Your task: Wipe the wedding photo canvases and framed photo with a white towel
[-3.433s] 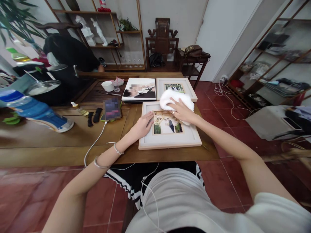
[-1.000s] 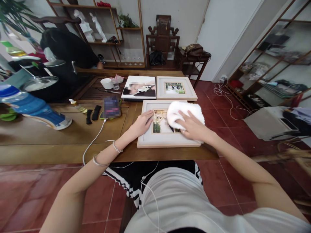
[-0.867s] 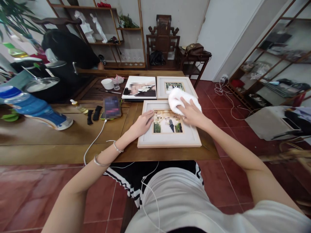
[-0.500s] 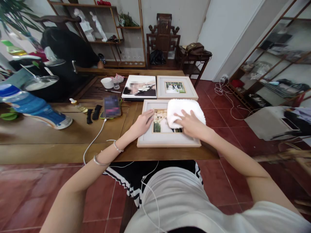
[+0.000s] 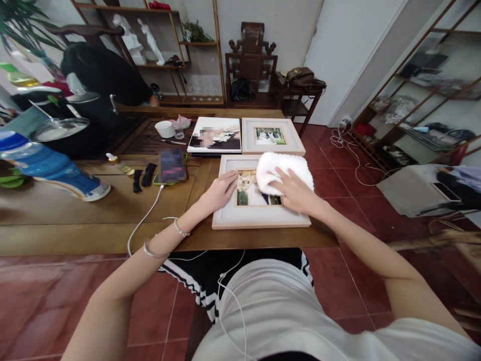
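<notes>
A picture frame (image 5: 259, 218) with a pale wooden edge and white mount lies flat on the table before me, a photo in its middle. My left hand (image 5: 221, 191) rests on the frame's left side, fingers stretched out and holding nothing. On the right half, my right hand (image 5: 295, 190) presses a fluffy white towel (image 5: 270, 163) against the frame, its fingers spread and dug into the fabric. The towel covers the upper right of the photo and the frame's right corner.
Behind are a second frame (image 5: 296, 147) and a photo album (image 5: 216, 120). To the left are a phone (image 5: 171, 168) on a white cable, black straps (image 5: 149, 174), a small dropper bottle (image 5: 119, 163) and a large blue bottle (image 5: 56, 168). A person in black (image 5: 101, 70) sits across the table.
My right hand has slid the towel slightly left and up over the frame, and the towel's right side has shifted inward. My left hand stays in place.
</notes>
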Demonstrator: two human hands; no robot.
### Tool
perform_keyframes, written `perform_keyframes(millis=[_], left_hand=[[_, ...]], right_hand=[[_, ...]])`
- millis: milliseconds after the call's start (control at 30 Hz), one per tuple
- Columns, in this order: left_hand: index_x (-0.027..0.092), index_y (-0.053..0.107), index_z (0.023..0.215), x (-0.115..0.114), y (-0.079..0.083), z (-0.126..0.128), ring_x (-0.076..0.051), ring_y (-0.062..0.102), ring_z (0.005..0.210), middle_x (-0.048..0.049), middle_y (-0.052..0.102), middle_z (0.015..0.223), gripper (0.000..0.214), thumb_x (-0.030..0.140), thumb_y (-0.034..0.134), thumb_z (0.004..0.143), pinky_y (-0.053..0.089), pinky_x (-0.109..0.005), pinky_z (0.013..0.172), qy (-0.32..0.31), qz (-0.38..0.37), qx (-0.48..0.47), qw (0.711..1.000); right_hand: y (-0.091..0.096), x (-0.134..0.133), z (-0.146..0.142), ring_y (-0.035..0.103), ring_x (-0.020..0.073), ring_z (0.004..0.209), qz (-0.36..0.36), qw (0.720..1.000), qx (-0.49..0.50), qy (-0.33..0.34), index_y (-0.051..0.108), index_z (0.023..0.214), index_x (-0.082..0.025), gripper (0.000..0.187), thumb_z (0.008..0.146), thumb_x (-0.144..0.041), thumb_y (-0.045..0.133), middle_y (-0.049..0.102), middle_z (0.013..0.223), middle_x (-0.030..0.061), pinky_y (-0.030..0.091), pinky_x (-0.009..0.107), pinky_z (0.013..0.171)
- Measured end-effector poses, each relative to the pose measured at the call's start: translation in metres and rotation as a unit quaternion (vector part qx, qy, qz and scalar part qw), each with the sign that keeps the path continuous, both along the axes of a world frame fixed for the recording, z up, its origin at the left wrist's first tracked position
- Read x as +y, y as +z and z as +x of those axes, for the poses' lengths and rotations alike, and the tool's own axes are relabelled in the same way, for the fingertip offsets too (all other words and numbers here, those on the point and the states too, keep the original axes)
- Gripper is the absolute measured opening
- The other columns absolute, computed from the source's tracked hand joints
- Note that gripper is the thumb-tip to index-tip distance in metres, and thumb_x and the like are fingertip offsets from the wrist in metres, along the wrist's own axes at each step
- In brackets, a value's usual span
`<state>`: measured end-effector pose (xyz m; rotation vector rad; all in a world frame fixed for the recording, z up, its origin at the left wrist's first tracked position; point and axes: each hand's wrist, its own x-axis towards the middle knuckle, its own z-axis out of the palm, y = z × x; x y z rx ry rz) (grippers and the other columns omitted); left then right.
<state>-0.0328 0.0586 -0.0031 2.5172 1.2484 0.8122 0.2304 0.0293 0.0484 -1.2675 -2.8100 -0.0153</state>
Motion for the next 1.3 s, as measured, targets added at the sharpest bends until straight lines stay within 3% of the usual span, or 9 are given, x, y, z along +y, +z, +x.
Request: perform_keyframes(millis=[133,267,400,600,700,833,967,1133,1300], left_hand=[[0.011,0.053,0.122,0.000,0.001,0.000,-0.024,0.043,0.125,-0.0135,0.050,0.132,0.040,0.031,0.037,0.091,0.034,-0.041,0.107,0.004,-0.001,0.002,1.000],[0.009,0.053,0.121,0.000,0.000,0.001,-0.024,0.044,0.124,-0.0146,0.051,0.130,0.040,0.031,0.038,0.091,0.034,-0.042,0.106,0.008,0.002,-0.011,1.000],[0.010,0.053,0.122,0.000,0.000,0.002,-0.024,0.045,0.123,-0.0138,0.052,0.130,0.040,0.031,0.038,0.091,0.035,-0.043,0.106,0.010,0.001,-0.017,1.000],[0.008,0.053,0.122,-0.003,0.002,0.003,-0.024,0.044,0.124,-0.0148,0.051,0.130,0.041,0.031,0.038,0.091,0.034,-0.041,0.107,0.011,-0.002,-0.018,1.000],[0.008,0.053,0.122,-0.003,0.003,0.002,-0.024,0.044,0.124,-0.0150,0.051,0.131,0.041,0.031,0.038,0.091,0.033,-0.041,0.107,0.007,-0.005,-0.018,1.000],[0.009,0.052,0.123,0.000,0.000,0.001,-0.024,0.043,0.124,-0.0146,0.051,0.131,0.042,0.032,0.037,0.091,0.033,-0.042,0.107,-0.001,-0.003,-0.014,1.000],[0.007,0.053,0.122,0.001,-0.001,0.000,-0.024,0.043,0.125,-0.0160,0.050,0.131,0.042,0.031,0.036,0.092,0.033,-0.041,0.107,-0.004,0.003,-0.003,1.000],[0.010,0.053,0.122,0.000,0.000,0.000,-0.024,0.044,0.124,-0.0138,0.051,0.130,0.041,0.032,0.038,0.091,0.034,-0.042,0.106,-0.001,0.006,-0.003,1.000],[0.011,0.054,0.121,0.000,0.000,0.001,-0.024,0.046,0.122,-0.0132,0.053,0.129,0.040,0.033,0.038,0.091,0.036,-0.043,0.105,0.008,-0.002,-0.016,1.000]], right_hand=[[-0.009,0.051,0.001,0.012,0.0308,0.136,0.062,0.996,0.026,-0.060,0.040,0.130,-0.015,0.063,0.068,-0.002,0.041,0.026,0.147,0.0109,0.015,0.054,0.106],[-0.010,0.057,-0.006,0.011,0.0335,0.135,0.056,0.998,-0.012,-0.040,0.043,0.129,-0.016,0.062,0.069,0.000,0.040,0.029,0.146,0.0082,0.014,0.056,0.105],[0.003,0.018,-0.009,0.022,0.0369,0.131,0.003,0.998,-0.064,-0.002,0.050,0.123,-0.015,0.059,0.067,0.001,0.041,0.034,0.143,0.0103,0.022,0.057,0.100],[0.048,-0.071,-0.002,0.043,0.0295,0.119,-0.135,0.983,-0.063,0.107,0.054,0.117,-0.021,0.059,0.064,0.003,0.040,0.050,0.129,0.0090,0.037,0.044,0.093],[0.054,-0.088,-0.004,0.042,0.0278,0.121,-0.167,0.977,-0.037,0.124,0.053,0.118,-0.022,0.058,0.066,0.001,0.040,0.050,0.129,0.0084,0.037,0.043,0.095],[0.032,-0.059,-0.006,0.031,0.0270,0.130,-0.146,0.986,-0.008,0.074,0.049,0.124,-0.022,0.064,0.065,0.002,0.040,0.044,0.136,0.0079,0.031,0.045,0.101],[0.005,0.001,-0.002,0.018,0.0259,0.135,-0.037,0.999,0.012,0.026,0.045,0.127,-0.016,0.065,0.065,0.001,0.041,0.033,0.143,0.0102,0.018,0.047,0.108],[-0.009,0.061,-0.004,0.014,0.0312,0.135,0.060,0.996,0.039,-0.060,0.040,0.129,-0.014,0.061,0.069,-0.001,0.042,0.028,0.145,0.0118,0.016,0.051,0.106],[-0.010,0.060,-0.013,0.018,0.0359,0.132,0.044,0.998,-0.018,-0.036,0.045,0.127,-0.015,0.059,0.070,0.001,0.041,0.031,0.144,0.0106,0.018,0.056,0.101]])
